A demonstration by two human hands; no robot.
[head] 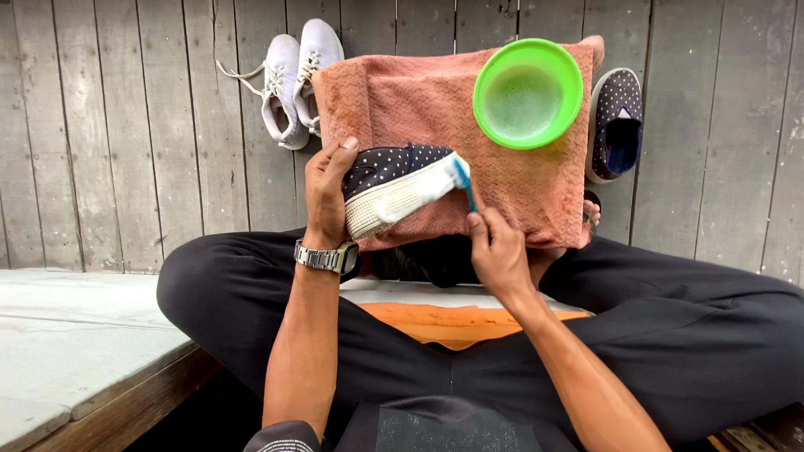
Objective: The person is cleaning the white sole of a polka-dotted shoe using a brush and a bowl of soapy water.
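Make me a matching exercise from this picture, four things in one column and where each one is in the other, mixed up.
1. green bowl
2. white sneakers
3. dotted navy shoe
4. blue brush

A. in the left hand
B. on the pink towel
C. in the right hand
D. on the plank floor, left of the towel

Pairs: 1-B, 2-D, 3-A, 4-C

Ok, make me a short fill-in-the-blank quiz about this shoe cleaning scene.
1. The left hand holds a dark polka-dot ____.
2. The right hand scrubs its white sole with a blue ____.
3. The foamy bowl is coloured ____.
4. The bowl sits on a pinkish ____.

Missing words: shoe; toothbrush; green; towel.
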